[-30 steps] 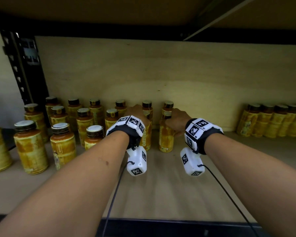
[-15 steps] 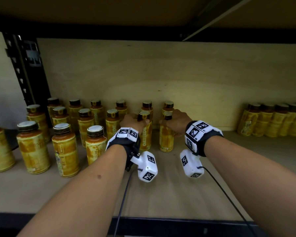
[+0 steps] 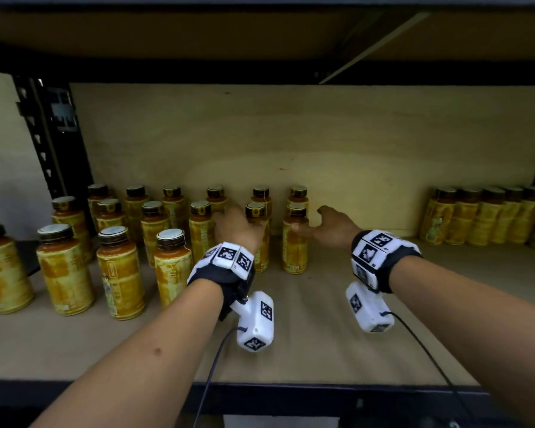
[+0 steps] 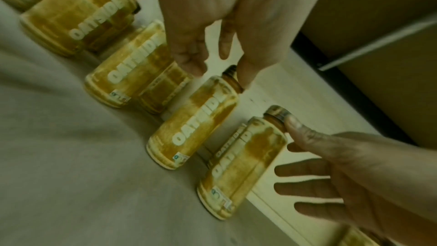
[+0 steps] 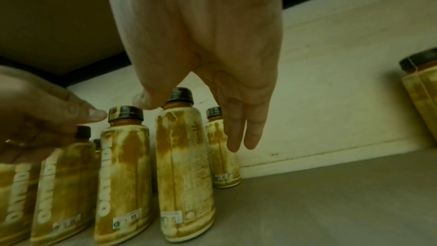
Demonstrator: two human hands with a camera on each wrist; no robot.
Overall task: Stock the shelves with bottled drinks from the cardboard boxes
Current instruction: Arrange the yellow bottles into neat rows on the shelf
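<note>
Yellow-orange bottled drinks with dark caps stand in rows on the wooden shelf [image 3: 337, 344]. The two at the right end of the second row are one bottle [image 3: 261, 242] in front of my left hand [image 3: 229, 217] and another bottle [image 3: 294, 245] beside my right hand [image 3: 312, 219]. Both hands are open with loose fingers and hold nothing. In the left wrist view my left hand [image 4: 220, 66] hovers over the bottle [image 4: 194, 130]. My right hand [image 5: 196, 119] has straight fingers, and its thumb tip lies at the neck of the end bottle [image 5: 187, 166].
More of the same bottles [image 3: 65, 267] fill the shelf's left part in several rows. Another row of bottles [image 3: 482, 217] lines the back wall at the right. A black upright post [image 3: 53, 134] stands at the left, and the shelf above [image 3: 260, 35] is low overhead.
Both hands have let go of the two bottles they gripped and opened their fingers. The bottles stay standing on the shelf, and the right wrist has drifted slightly right.
</note>
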